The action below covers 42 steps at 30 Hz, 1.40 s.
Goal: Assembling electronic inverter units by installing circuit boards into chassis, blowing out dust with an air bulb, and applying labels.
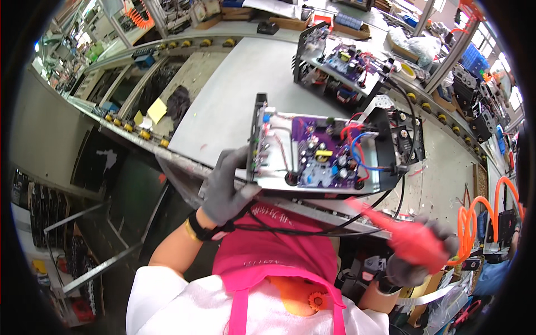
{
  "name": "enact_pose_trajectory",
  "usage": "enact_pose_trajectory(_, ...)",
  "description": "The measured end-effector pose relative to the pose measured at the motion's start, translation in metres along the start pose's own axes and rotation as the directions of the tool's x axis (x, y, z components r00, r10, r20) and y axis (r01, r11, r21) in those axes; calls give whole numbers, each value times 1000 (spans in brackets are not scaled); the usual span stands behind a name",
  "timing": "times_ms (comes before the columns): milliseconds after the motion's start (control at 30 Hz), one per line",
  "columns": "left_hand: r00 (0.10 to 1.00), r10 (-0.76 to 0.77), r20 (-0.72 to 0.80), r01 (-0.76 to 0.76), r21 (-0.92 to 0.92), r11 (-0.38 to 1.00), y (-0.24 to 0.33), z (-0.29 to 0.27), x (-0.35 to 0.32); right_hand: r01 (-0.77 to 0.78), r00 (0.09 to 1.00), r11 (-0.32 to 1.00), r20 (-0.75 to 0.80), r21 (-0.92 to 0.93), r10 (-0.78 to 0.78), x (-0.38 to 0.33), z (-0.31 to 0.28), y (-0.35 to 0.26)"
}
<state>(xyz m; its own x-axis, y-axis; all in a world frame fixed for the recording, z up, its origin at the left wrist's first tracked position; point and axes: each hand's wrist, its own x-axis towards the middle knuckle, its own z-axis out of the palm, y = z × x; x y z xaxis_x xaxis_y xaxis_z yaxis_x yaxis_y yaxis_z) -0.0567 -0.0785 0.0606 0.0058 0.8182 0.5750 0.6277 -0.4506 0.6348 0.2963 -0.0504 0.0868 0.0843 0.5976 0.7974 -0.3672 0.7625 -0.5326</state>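
L hand (226,187) fingers gripping open metal chassis (329,153); R hand (416,262) closed on blurred red tool (405,234), prob. screwdriver

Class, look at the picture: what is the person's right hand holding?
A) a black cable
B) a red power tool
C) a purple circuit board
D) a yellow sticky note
B: the gloved right hand grips a blurred red power tool whose tip points toward the open metal case.

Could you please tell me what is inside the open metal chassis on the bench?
Inside the chassis sit a purple circuit board and red and blue wires; whatever lies beneath the board is hidden.
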Motion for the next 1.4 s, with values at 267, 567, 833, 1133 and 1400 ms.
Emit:
enact_pose_trajectory(267,999,-46,-17,44,-109,993,-5,2,-9,238,841,878,540,-416,27,-55,73,17)
enact_pose_trajectory(567,959,-270,-88,229,-318,920,-10,-7,-44,360,761,817,648,-451,22,-74,98,45)
enact_pose_trajectory(833,867,-472,-157,373,-422,826,-20,-17,-64,386,775,802,632,-457,-12,-77,102,56)
enact_pose_trajectory(1133,861,-509,-2,461,-421,781,-24,9,-70,-17,998,828,-57,-561,-18,-69,8,-33)
enact_pose_trajectory(1400,883,-461,-90,446,-148,883,-58,41,-73,-351,644,636,-670,-687,-368,-91,-151,-172)
